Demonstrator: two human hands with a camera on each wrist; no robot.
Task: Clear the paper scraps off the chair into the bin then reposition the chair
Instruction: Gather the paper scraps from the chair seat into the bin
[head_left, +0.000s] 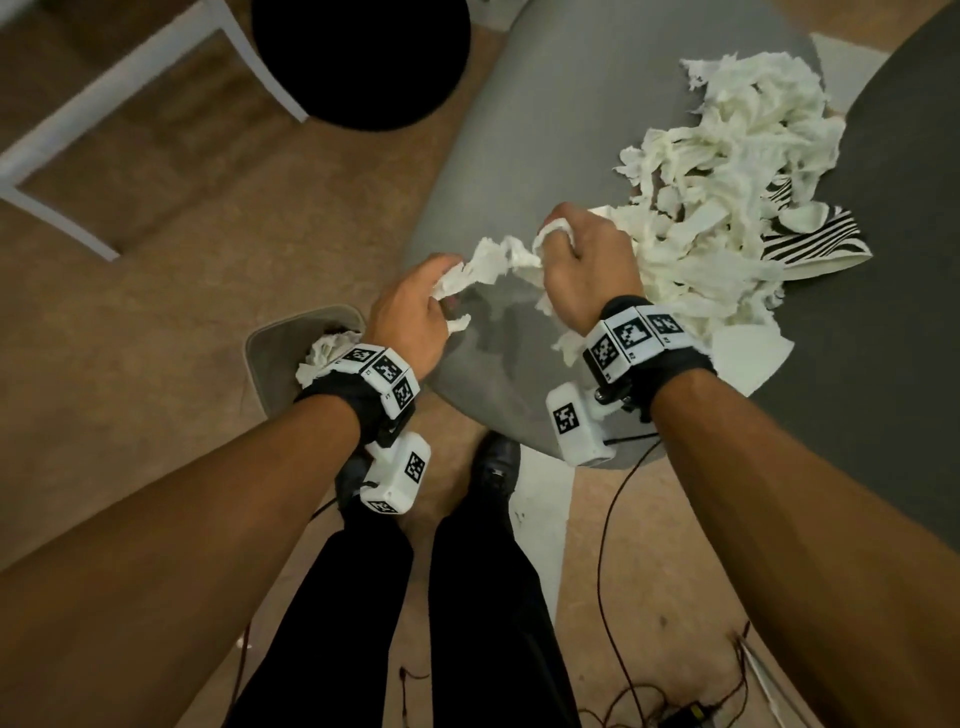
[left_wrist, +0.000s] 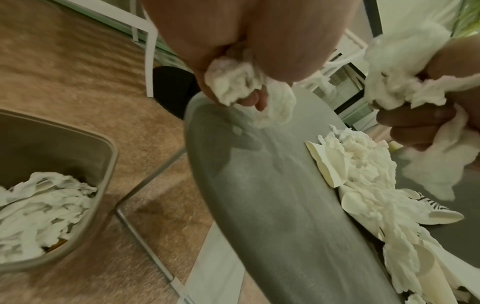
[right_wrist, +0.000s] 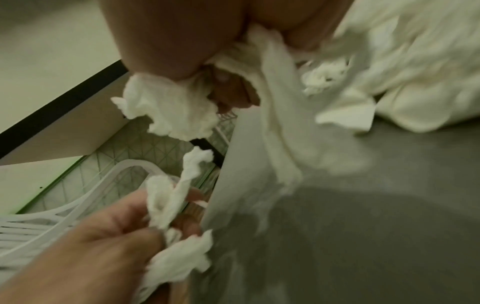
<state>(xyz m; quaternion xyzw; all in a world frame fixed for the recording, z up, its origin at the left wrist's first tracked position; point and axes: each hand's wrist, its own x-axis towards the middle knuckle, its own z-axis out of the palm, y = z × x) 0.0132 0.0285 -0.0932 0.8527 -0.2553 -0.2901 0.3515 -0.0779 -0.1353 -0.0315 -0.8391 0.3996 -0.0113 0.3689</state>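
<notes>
A grey chair seat (head_left: 545, 130) fills the middle of the head view, with a heap of white paper scraps (head_left: 727, 171) on its right part. My left hand (head_left: 421, 306) grips a wad of white paper scraps (left_wrist: 233, 82) above the seat's left edge. My right hand (head_left: 582, 260) grips another bunch of scraps (right_wrist: 176, 109), with strips hanging below it (head_left: 566, 343). A strand of paper (head_left: 498, 254) runs between both hands. The grey-brown bin (head_left: 270, 353) stands on the floor left of the chair, under my left wrist, with white scraps (left_wrist: 39, 209) inside.
A striped black-and-white piece (head_left: 810, 239) lies among the heap. A black round stool (head_left: 358, 57) and a white frame (head_left: 104, 130) stand at the far left on the tan carpet (head_left: 208, 312). Cables (head_left: 608, 545) trail on the floor by my feet (head_left: 493, 462).
</notes>
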